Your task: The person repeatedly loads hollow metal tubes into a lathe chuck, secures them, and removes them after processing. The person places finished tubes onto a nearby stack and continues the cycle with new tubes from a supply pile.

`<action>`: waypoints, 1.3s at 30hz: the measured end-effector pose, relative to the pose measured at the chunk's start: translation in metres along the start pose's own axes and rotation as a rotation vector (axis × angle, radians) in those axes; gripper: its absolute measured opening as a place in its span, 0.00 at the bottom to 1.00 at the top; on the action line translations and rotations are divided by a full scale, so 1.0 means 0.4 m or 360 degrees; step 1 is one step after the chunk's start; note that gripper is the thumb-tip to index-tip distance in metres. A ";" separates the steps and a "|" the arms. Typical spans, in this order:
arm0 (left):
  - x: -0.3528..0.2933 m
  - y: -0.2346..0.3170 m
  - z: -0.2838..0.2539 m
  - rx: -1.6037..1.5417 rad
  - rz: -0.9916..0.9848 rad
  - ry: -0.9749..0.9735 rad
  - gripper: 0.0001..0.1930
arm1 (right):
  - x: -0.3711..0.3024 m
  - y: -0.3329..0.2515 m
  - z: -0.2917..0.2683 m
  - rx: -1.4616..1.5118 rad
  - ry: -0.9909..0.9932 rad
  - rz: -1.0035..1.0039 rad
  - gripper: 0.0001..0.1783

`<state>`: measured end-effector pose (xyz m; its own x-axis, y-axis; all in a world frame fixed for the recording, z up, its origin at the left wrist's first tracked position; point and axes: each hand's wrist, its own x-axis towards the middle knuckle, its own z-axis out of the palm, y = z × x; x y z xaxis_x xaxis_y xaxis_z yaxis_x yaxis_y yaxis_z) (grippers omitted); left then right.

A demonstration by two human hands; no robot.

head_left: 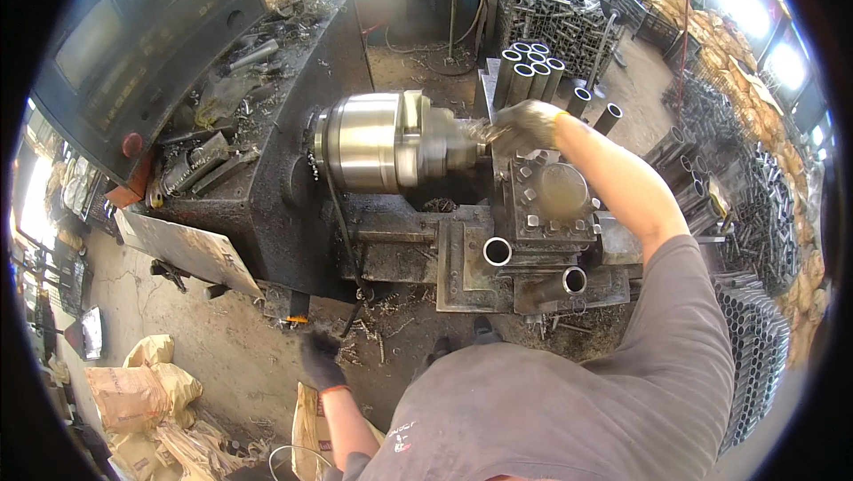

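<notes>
My right hand (530, 126), in a grey glove with a yellowish cuff, reaches to the outer end of the lathe chuck (364, 139). Its fingers are smeared by motion, and I cannot make out what they touch. The chuck's jaw end (444, 145) is blurred too. Just below that hand stands a square tool post (551, 197) with several bolts on top. Low at the left, my left hand (322, 358) wears a dark glove with an orange cuff. It is beside a dark lever (353, 314); its fingers are too dark to read.
Two metal tubes, one upright (498, 252) and one tilted (569, 282), are on the carriage. Several upright tubes (533, 72) stand behind the tool post. A hinged metal plate (191, 250) juts out left of the lathe. Stacked tubes (751, 348) lie at right, paper sacks (133, 392) at left.
</notes>
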<state>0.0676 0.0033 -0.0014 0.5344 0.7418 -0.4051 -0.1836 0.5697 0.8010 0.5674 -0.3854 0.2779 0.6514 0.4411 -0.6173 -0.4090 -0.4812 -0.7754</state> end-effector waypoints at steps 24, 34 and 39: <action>-0.227 0.046 0.917 0.1963 0.2325 -0.1190 0.28 | 0.121 -0.024 0.049 -0.1920 -0.0143 -0.0713 0.21; -0.024 -0.179 1.283 0.2510 0.2994 -0.0785 0.19 | 0.258 0.049 -0.136 -0.1989 -0.0702 -0.0705 0.25; -0.001 -0.214 1.280 0.2443 0.3071 -0.0654 0.20 | 0.117 0.176 -0.302 -0.1575 -0.0383 -0.0068 0.39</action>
<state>0.5054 -0.2270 0.1559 0.6689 -0.2672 0.6937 -0.0913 -0.9556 -0.2800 0.6464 -0.4902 0.2107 0.4627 0.5604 -0.6869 0.3947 -0.8240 -0.4064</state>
